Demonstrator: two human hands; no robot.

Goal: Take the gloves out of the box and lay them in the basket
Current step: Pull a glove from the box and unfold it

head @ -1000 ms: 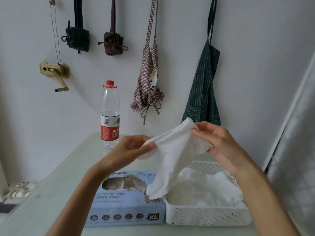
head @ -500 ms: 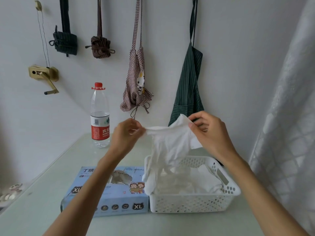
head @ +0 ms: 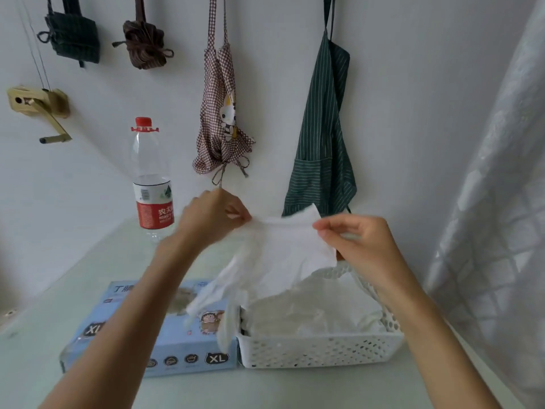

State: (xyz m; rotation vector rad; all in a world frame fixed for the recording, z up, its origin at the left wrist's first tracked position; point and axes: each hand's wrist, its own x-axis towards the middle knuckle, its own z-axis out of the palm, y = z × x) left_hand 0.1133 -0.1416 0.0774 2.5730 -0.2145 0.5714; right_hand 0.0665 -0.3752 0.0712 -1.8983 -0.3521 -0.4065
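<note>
White disposable glove hangs mid-frame over box and basket. Left hand and right hand pinch cuff corners. Looks feather-light, limp, slippery; best held at cuff.

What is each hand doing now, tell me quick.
Left hand: pinches the cuff of the white glove.
Right hand: pinches the same glove's cuff at the other side.
</note>
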